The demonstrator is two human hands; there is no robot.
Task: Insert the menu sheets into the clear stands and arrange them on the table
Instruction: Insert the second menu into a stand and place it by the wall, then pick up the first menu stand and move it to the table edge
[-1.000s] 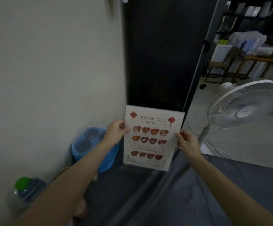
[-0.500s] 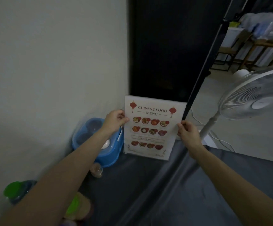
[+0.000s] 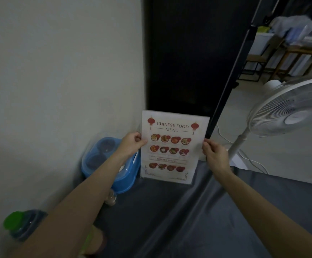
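Menu sheet (image 3: 173, 147) in its clear stand reads "CHINESE FOOD MENU" and "HOUSE'S SPECIAL" over rows of dish photos, upright at frame centre on the dark-clothed counter (image 3: 188, 220). Left hand (image 3: 131, 144) and right hand (image 3: 214, 155) each keep a pinching grip on its side edges. A blue lidded container (image 3: 106, 164) stands just left; contents unclear.

Hands holding a menu stand upright

Left hand (image 3: 131, 144) and right hand (image 3: 214, 155) are gripping the menu stand (image 3: 172, 148) over the grey-clothed table (image 3: 188, 220).
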